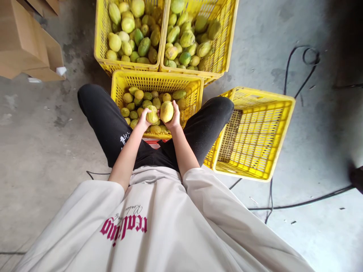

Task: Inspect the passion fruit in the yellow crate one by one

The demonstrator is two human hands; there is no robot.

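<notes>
My left hand [144,118] is wrapped round a greenish-yellow fruit [152,114]. Beside it, my right hand [174,118] grips a yellower oval fruit [167,111]. Both fruits are held close together above a yellow crate [200,94] between my knees. Several green and yellow fruits [147,96] lie inside that crate, partly hidden by my hands.
Two larger yellow crates of fruit [99,45] [229,37] stand side by side beyond the near one. A yellow crate [255,136] with no fruit visible in it is at my right. Cardboard boxes [28,41] lie at upper left; black cables [300,205] cross the floor at right.
</notes>
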